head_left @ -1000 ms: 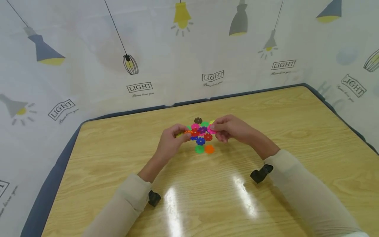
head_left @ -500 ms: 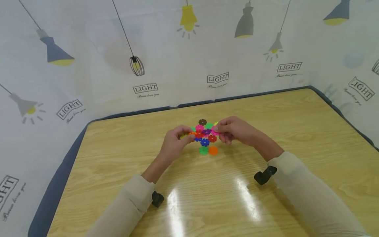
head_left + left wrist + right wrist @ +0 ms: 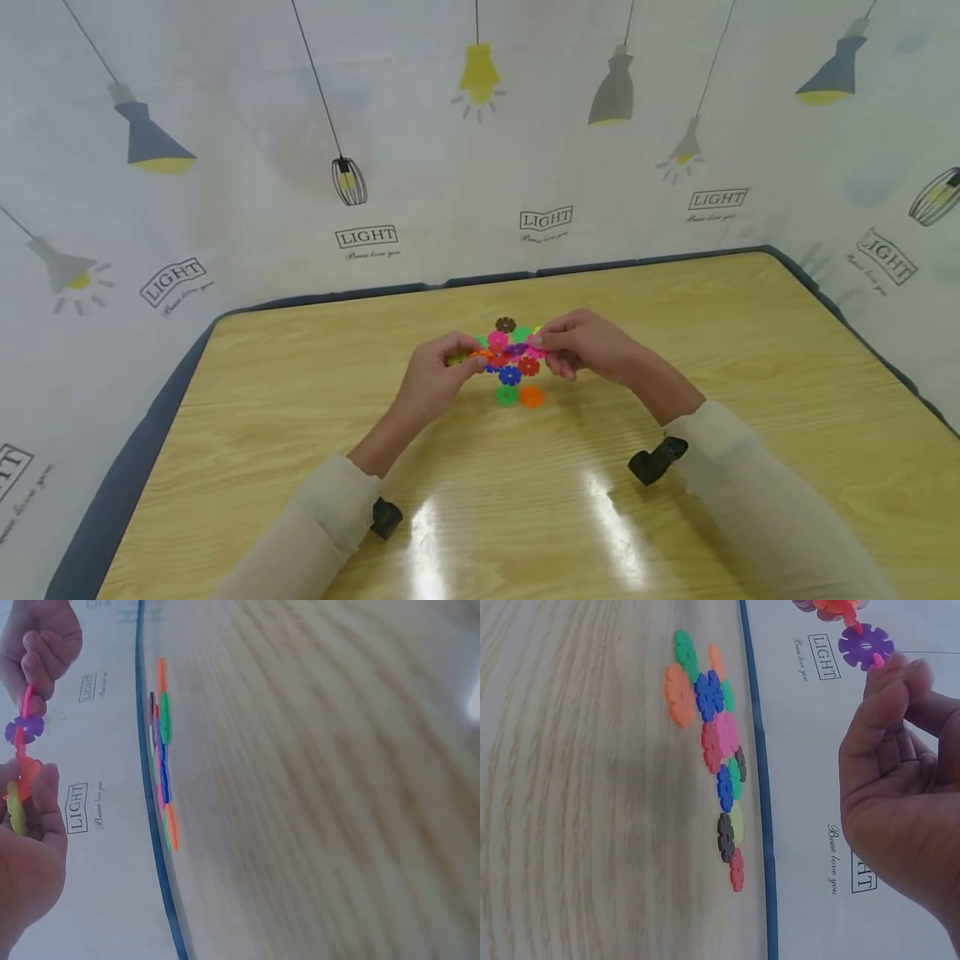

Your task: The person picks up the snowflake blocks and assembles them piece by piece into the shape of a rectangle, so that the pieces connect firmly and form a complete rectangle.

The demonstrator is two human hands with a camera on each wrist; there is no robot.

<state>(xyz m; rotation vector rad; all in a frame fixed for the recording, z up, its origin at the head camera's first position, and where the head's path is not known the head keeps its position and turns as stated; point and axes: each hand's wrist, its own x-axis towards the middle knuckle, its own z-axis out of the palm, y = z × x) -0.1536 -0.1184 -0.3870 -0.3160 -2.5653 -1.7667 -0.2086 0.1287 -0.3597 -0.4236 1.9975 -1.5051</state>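
Between my hands, above the table, hangs a joined chain of slotted plastic snowflake discs. My left hand pinches its left end, where a yellow-green disc and an orange disc show. A red disc links on to the purple disc in the middle. At the other end, my right hand pinches a pink disc, which meets the purple one; the right wrist view shows just its edge above the fingertips. My fingers partly hide both ends.
Loose discs lie on the wooden table below and behind my hands, among them a blue disc, a green disc, an orange disc and a brown disc. A lamp-printed cloth stands behind the table's far edge.
The head view has shifted slightly, moving the whole scene with it. Both hands keep their pinch on the chain, with only slight movement between them.
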